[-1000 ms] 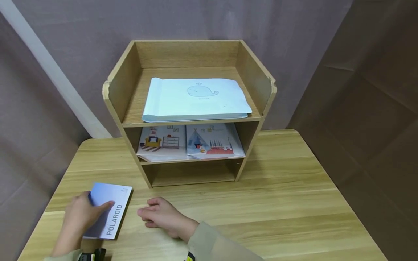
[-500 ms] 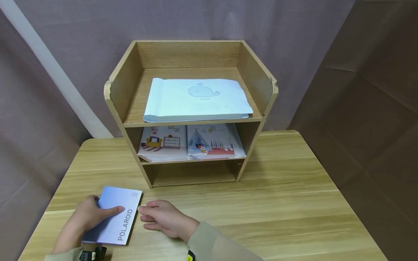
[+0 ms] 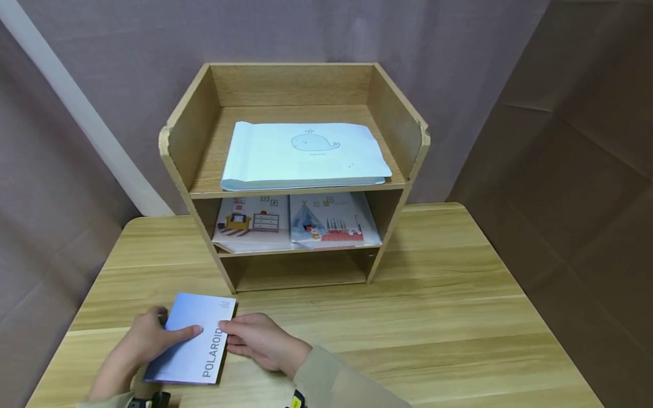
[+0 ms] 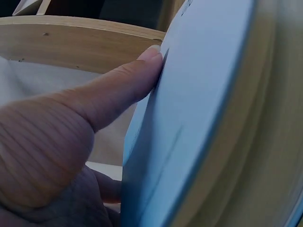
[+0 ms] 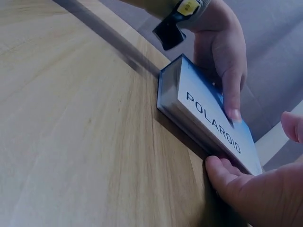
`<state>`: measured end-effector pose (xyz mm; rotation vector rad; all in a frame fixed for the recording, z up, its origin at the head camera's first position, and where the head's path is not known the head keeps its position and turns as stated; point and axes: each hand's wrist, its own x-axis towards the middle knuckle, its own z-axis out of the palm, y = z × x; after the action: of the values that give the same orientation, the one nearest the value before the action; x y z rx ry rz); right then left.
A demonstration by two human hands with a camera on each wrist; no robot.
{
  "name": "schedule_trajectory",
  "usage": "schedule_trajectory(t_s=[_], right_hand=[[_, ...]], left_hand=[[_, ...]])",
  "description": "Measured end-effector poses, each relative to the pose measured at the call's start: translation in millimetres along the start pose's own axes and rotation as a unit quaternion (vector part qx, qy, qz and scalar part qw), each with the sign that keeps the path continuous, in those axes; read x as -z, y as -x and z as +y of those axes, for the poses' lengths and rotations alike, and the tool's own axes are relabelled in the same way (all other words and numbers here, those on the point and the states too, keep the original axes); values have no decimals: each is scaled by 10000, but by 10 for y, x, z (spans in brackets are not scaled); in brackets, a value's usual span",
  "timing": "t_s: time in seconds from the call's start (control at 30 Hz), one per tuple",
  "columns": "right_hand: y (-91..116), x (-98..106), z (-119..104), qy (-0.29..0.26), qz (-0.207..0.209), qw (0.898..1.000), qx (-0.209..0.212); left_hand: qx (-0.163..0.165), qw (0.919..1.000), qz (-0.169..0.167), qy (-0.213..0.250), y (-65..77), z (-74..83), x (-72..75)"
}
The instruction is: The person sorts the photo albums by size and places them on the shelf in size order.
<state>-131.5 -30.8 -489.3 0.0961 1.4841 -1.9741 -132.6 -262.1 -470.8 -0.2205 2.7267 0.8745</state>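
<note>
A blue-and-white book [image 3: 194, 351] with POLAROID on its cover lies at the table's front left, and its thick side shows in the right wrist view. My left hand [image 3: 153, 337] grips it from the left, thumb across the cover and other fingers round the far-left edge, partly hidden. In the left wrist view that thumb [image 4: 128, 78] lies against the cover. My right hand [image 3: 265, 340] reaches the book's right edge, one digit overlapping the cover in the head view. In the right wrist view its fingertips [image 5: 215, 165] meet the lower edge, with another digit apart from the book.
A wooden shelf unit [image 3: 301, 287] stands behind the hands. On its top level lies a pale book [image 3: 306, 156] with a whale drawing; illustrated booklets [image 3: 334, 221] fill the middle level. Grey curtain [image 3: 285, 28] hangs behind; wooden tabletop [image 3: 459, 317] extends right.
My left hand has slid the POLAROID book to the right across the table. My right hand has stayed nearly in place, and the book's right edge now meets its fingertips.
</note>
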Motion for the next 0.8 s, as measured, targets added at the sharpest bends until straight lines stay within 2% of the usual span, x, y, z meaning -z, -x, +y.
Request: schedule_trajectory(t_s=[0.13, 0.27, 0.47, 0.7, 0.8], right_hand=[[-2, 34, -8, 292, 109, 9995, 55], [-10, 79, -14, 520, 110, 9985, 124], [15, 173, -49, 960, -7, 9951, 228], [94, 294, -99, 1329, 15, 9904, 371], [118, 348, -103, 1405, 24, 9890, 463]], left_hand=[[-15, 9985, -274, 474, 54, -26, 22], [188, 9935, -610, 939, 97, -51, 62], [416, 9849, -958, 1377, 150, -73, 73], [-26, 9720, -1322, 1944, 232, 33, 46], [-54, 9690, -1374, 2055, 240, 114, 22]])
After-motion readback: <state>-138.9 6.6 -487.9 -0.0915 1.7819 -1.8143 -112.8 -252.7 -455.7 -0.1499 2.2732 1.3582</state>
